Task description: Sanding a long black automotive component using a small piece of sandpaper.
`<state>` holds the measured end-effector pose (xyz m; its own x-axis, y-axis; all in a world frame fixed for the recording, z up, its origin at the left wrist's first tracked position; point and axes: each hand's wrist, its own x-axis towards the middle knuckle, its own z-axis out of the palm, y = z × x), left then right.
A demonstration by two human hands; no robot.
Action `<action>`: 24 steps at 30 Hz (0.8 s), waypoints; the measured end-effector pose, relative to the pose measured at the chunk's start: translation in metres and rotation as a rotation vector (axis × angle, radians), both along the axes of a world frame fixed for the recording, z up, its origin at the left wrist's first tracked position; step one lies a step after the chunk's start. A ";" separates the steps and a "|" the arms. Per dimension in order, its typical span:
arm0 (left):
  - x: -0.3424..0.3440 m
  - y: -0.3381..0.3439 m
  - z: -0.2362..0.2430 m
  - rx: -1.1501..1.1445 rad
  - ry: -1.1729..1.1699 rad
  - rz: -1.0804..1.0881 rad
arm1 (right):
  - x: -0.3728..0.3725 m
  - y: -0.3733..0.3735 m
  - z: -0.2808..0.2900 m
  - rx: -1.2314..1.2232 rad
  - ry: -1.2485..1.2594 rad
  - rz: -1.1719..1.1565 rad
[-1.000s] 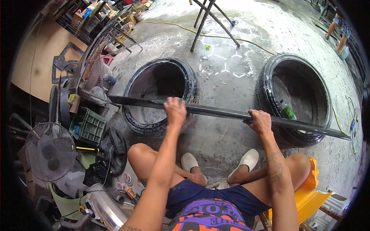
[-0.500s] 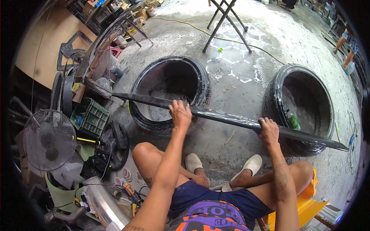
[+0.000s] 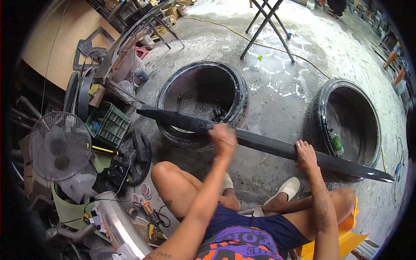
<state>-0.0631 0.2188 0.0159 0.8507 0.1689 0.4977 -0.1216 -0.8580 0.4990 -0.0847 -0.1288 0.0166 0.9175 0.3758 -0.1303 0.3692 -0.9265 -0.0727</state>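
Observation:
A long, narrow black trim panel (image 3: 268,145) with a carbon-fibre weave lies slantwise across two upturned tyres, its pointed ends reaching left and right. My right hand (image 3: 306,156) grips the panel's near edge, fingers over its top. Smeared by motion, my left hand (image 3: 224,141) is curled on the panel left of its middle; whatever sits under the fingers is hidden. Beneath the panel stand the left tyre (image 3: 164,97) and the right tyre (image 3: 318,102). A green bottle (image 3: 336,144) lies inside the right one.
To the left, a fan (image 3: 60,141), a green crate (image 3: 113,125) and a metal pipe (image 3: 119,225) crowd the floor. Crossed stand legs (image 3: 268,26) rise at the back near a yellow cable (image 3: 225,33). Another person (image 3: 398,63) is partly visible at far right.
The panel has turned about its length and shows a broader, duller face. My left hand has shifted along it to the right. The whole view has shifted slightly.

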 end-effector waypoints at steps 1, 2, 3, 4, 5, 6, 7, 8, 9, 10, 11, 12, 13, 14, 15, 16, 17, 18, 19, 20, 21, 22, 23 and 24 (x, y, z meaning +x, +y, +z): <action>-0.008 -0.036 -0.012 0.059 -0.031 -0.082 | -0.001 0.003 0.000 0.012 -0.020 0.019; -0.020 -0.076 -0.030 0.021 0.044 -0.172 | -0.002 0.008 0.002 0.022 -0.041 0.044; -0.025 -0.096 -0.029 0.008 0.046 -0.187 | -0.004 0.004 0.000 0.009 -0.038 0.029; -0.033 -0.117 -0.018 -0.005 0.023 -0.242 | -0.007 -0.001 -0.004 0.003 -0.032 -0.004; -0.037 -0.130 -0.009 -0.016 -0.003 -0.288 | -0.009 -0.003 -0.007 -0.001 -0.029 -0.027; -0.027 -0.094 -0.021 0.057 0.065 -0.296 | -0.009 0.001 -0.008 0.006 -0.061 -0.013; -0.020 -0.066 -0.013 0.082 0.051 -0.266 | -0.012 -0.004 -0.011 -0.003 -0.052 -0.026; -0.014 -0.038 -0.001 0.109 0.033 -0.240 | -0.014 -0.006 -0.012 -0.010 -0.028 -0.043; -0.007 -0.005 -0.010 0.131 0.015 -0.089 | -0.010 0.004 -0.007 -0.001 -0.018 -0.034; -0.005 0.015 -0.009 0.102 -0.012 -0.020 | -0.010 0.010 -0.001 0.012 -0.014 -0.021; -0.007 0.009 -0.008 0.068 0.020 0.045 | -0.013 0.008 -0.001 0.002 -0.010 -0.035; -0.010 -0.005 -0.010 0.054 0.093 0.016 | -0.014 0.008 -0.003 0.007 -0.039 -0.029; -0.013 -0.030 -0.014 0.040 0.167 -0.013 | -0.015 0.008 -0.004 0.013 -0.067 -0.022; -0.022 -0.072 -0.026 0.029 0.100 -0.133 | -0.016 0.011 -0.005 0.032 -0.120 0.003; -0.034 -0.115 -0.038 0.020 0.032 -0.245 | -0.015 0.015 -0.007 0.032 -0.118 0.020; -0.048 -0.160 -0.028 -0.068 -0.006 -0.304 | -0.017 0.007 -0.013 0.033 -0.125 -0.013; -0.058 -0.189 -0.011 -0.148 -0.045 -0.360 | -0.018 0.000 -0.017 0.040 -0.135 -0.043; -0.051 -0.174 -0.018 -0.150 -0.046 -0.349 | -0.017 0.002 -0.014 0.039 -0.135 -0.032; -0.035 -0.136 -0.028 -0.075 -0.020 -0.300 | -0.016 0.006 -0.013 0.041 -0.152 -0.023; -0.023 -0.092 -0.036 0.003 0.010 -0.254 | -0.017 0.009 -0.012 0.046 -0.166 -0.018; -0.008 -0.044 -0.032 0.027 0.084 -0.200 | -0.018 0.007 -0.011 0.042 -0.165 -0.025; 0.001 -0.003 -0.023 0.059 0.014 -0.077 | -0.018 0.008 -0.011 0.057 -0.177 -0.022; 0.006 0.018 -0.014 0.090 -0.060 0.048 | -0.016 0.010 -0.011 0.070 -0.194 -0.017; 0.003 0.008 -0.014 0.062 -0.022 0.039 | -0.017 0.010 -0.012 0.072 -0.198 -0.013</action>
<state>-0.0598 0.2265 0.0015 0.8328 0.1701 0.5267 -0.0977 -0.8915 0.4423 -0.1013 -0.1189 0.0045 0.9274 0.3654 0.0795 0.3707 -0.9264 -0.0665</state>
